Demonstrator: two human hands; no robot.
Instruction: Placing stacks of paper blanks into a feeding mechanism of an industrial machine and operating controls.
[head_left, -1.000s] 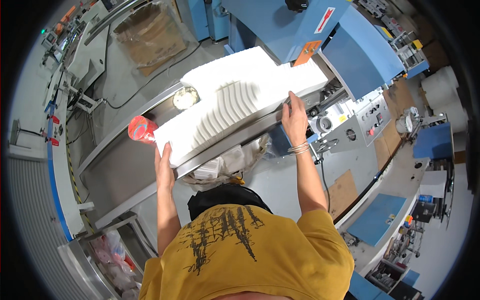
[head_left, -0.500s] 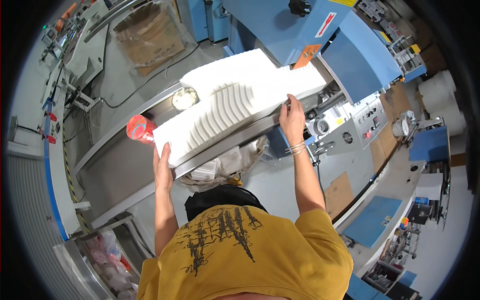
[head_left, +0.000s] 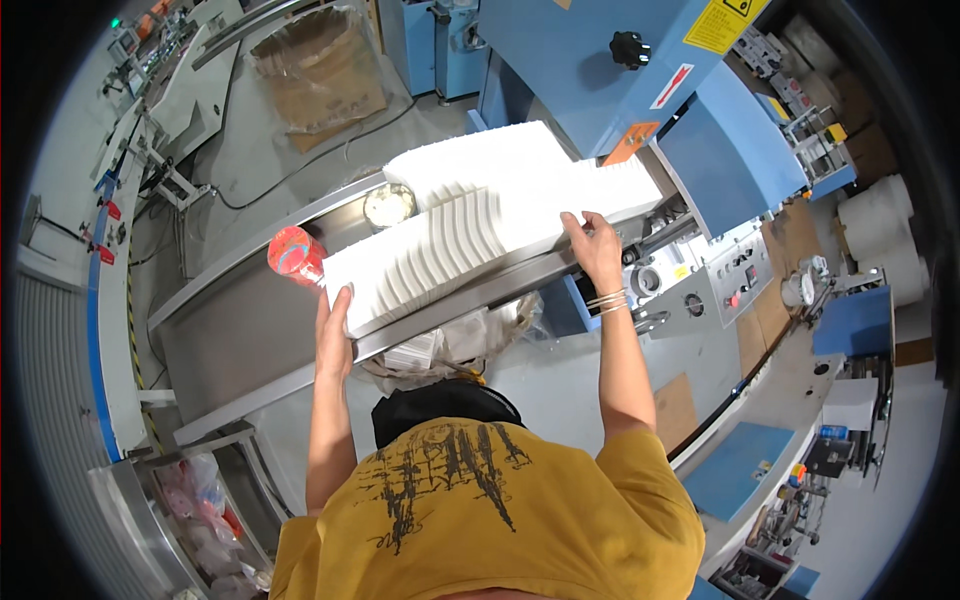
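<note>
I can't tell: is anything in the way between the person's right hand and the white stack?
No, nothing visible stands between the right hand and the white stack. The red cylinder is off at the stack's left end, not between them.

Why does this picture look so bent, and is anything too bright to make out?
Head view: the fisheye lens bows the blue edging at left, corners black; head view: glare washes out much of the white stack, while grey shading shows ridges nearer the left hand.
</note>
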